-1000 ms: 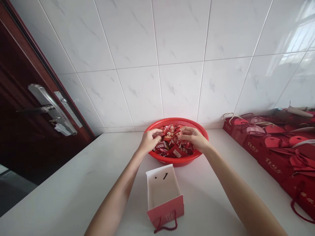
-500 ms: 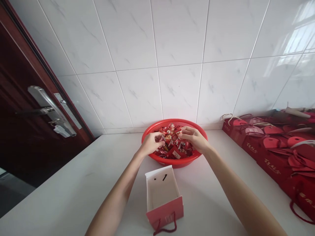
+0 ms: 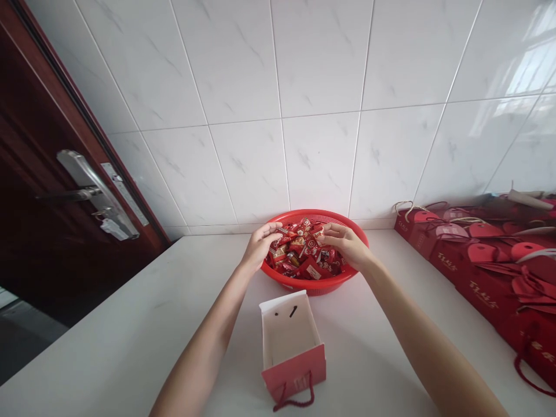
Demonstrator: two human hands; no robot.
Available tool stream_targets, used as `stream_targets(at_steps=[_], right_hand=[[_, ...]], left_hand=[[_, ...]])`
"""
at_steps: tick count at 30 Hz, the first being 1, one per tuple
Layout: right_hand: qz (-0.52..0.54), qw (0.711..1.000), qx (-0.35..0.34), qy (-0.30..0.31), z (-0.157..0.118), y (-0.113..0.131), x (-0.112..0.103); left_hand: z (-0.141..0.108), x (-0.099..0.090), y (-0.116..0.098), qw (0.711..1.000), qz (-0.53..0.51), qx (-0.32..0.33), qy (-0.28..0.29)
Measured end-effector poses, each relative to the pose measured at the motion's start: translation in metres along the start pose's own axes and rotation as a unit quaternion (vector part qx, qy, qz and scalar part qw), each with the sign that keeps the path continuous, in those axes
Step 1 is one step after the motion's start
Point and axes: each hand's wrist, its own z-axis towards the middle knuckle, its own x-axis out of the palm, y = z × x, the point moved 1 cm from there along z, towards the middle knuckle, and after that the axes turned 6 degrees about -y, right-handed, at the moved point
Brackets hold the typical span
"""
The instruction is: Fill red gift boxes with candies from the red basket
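Observation:
A red plastic basket (image 3: 313,285) holds many red-and-gold wrapped candies (image 3: 297,246). Over its left side, my left hand (image 3: 259,248) has thumb and fingers closed at the edge of a red wrapped candy (image 3: 285,235). My right hand (image 3: 347,248) reaches in from the right and pinches another small red-and-gold wrapped candy (image 3: 318,231). In front of the basket stands an open gift box (image 3: 295,370), white inside and pink-red outside, with a dark red cord handle hanging at its near side. Its floor shows bare.
Rows of red gift boxes (image 3: 469,281) with cord handles stand along the right of the white table (image 3: 208,301). A tiled wall (image 3: 243,168) rises right behind the basket. At the left is a dark wooden door (image 3: 39,191) with a metal handle.
My left hand has shifted a little up and left, toward the basket's left rim. The right hand stays nearly in place among the candies. The whole view has moved slightly.

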Motion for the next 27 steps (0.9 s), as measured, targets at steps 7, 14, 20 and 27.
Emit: stream_targets(at_steps=[7,14,20,27], right_hand=[[-0.002,1.0,-0.005,-0.008,-0.002,0.002,0.001],[0.0,1.0,-0.009,0.008,0.001,-0.001,0.001],[0.004,1.0,-0.005,0.006,0.0,0.001,0.003],[0.007,0.999,0.004,-0.046,-0.001,0.002,0.003]], left_hand=[[-0.004,0.002,-0.003,0.98,0.173,0.055,0.086],[-0.009,0.005,-0.007,0.823,0.564,0.061,0.041],[-0.008,0.009,-0.008,0.85,0.512,0.106,0.064],[-0.016,0.009,-0.015,0.927,0.251,0.224,0.165]])
